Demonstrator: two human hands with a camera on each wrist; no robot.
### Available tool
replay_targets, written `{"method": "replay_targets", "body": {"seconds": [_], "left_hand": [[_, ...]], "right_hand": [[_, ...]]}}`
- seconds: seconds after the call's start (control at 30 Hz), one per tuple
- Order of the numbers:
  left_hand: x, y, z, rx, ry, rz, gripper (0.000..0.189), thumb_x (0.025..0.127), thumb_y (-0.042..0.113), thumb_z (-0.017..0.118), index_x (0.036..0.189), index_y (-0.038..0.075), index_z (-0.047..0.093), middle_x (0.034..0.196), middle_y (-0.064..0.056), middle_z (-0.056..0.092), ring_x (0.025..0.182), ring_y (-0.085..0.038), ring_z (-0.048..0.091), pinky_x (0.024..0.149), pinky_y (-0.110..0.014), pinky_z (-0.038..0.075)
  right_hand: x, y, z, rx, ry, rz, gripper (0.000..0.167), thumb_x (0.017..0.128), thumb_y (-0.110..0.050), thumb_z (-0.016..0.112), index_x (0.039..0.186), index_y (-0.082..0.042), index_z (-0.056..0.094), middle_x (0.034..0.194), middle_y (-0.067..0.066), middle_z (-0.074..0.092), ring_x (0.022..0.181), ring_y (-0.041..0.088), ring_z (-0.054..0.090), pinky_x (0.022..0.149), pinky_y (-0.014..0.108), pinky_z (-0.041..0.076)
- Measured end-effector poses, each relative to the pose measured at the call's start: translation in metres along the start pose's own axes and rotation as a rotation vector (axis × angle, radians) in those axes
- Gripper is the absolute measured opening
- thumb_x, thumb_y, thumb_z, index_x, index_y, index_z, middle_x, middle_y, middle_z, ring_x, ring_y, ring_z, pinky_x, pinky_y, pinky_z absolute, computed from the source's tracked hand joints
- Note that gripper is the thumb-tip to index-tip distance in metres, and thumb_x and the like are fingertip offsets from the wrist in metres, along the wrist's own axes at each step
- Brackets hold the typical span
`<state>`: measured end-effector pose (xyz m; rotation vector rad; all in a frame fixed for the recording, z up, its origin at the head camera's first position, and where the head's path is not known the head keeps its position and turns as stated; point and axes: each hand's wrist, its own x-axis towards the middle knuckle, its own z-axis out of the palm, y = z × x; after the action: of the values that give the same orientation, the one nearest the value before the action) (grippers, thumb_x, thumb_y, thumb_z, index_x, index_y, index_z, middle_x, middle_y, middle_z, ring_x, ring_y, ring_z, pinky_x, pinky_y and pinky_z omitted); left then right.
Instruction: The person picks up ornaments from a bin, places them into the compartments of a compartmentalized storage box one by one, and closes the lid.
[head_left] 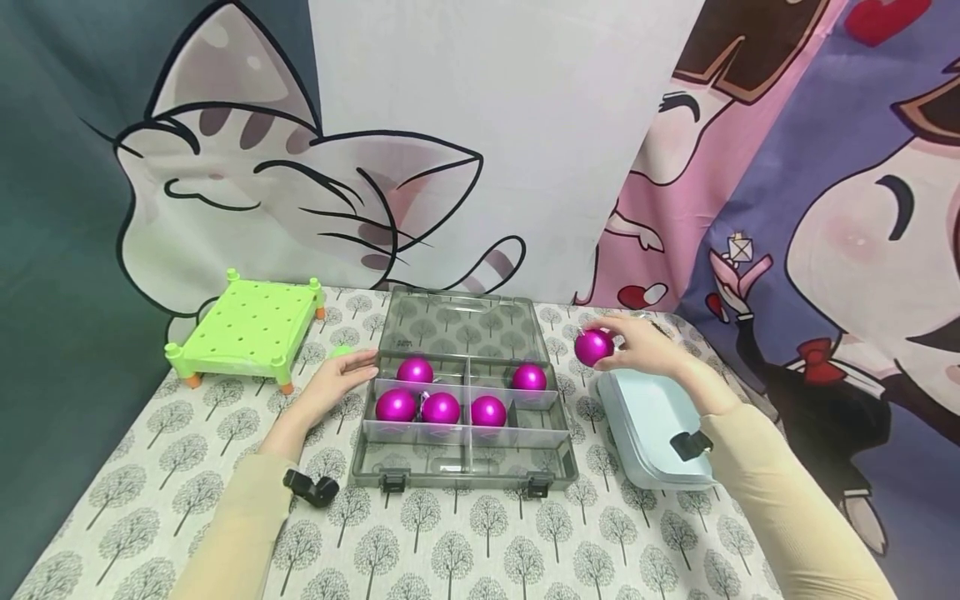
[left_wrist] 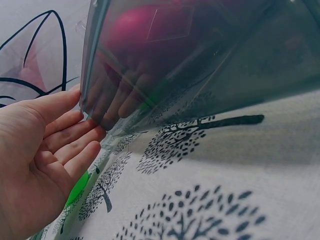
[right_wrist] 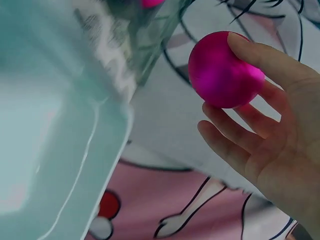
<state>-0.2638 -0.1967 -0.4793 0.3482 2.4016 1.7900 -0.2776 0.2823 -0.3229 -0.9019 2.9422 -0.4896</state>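
And there's the trouble spot, out at the right hand point(head_left: 641, 346): a glossy magenta ball point(head_left: 595, 347), round, smooth and pinched between thumb and fingertips alone. With so little wrapped around it, a loose squeeze could send it dropping to the table point(head_left: 450, 550) or onto the pale blue plastic tub point(head_left: 626, 442) just beside and nearer the body than that hand. A knock could come from the tub's rim, too, if the hand dips low.

Between the two hands sits the grey see-through plastic box point(head_left: 427, 458) with its dividers, lid point(head_left: 465, 329) laid back on the far side, five more magenta balls point(head_left: 529, 378) in its cells. Those dividers look low, so a careless drop might bump a neighbour over one.

Now the left hand point(head_left: 335, 387): nothing gripped, fingers stretched out with the thumb apart, tips right at the box's near side. Are they touching? The tinted wall makes it hard to say from the wrist view; they may be just behind it. A push from there could well skid the box. Beyond the left hand, farther out to its left, stands a bright green plastic rack point(head_left: 247, 329) with orange feet.
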Motion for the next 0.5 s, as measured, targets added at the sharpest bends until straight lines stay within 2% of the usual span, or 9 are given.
{"method": "replay_targets", "body": {"seconds": [0.2, 0.5], "left_hand": [[0.0, -0.001, 0.0, -0.004, 0.002, 0.001, 0.058, 0.098, 0.021, 0.058, 0.144, -0.009, 0.038, 0.147, -0.029, 0.042, 0.134, -0.044, 0.044, 0.114, -0.051, 0.036], [0.0, -0.001, 0.0, -0.014, -0.005, 0.002, 0.058, 0.098, 0.02, 0.058, 0.143, -0.009, 0.038, 0.146, -0.03, 0.042, 0.134, -0.045, 0.044, 0.113, -0.05, 0.037]], "right_hand": [[0.014, -0.022, 0.009, 0.036, -0.017, -0.046, 0.056, 0.074, -0.012, 0.081, 0.125, -0.005, 0.061, 0.128, 0.019, 0.061, 0.11, 0.033, 0.061, 0.086, 0.048, 0.058], [0.022, -0.046, 0.028, 0.031, -0.107, -0.06, 0.058, 0.075, -0.019, 0.082, 0.128, -0.008, 0.061, 0.126, 0.018, 0.061, 0.107, 0.032, 0.06, 0.085, 0.046, 0.058]]}}
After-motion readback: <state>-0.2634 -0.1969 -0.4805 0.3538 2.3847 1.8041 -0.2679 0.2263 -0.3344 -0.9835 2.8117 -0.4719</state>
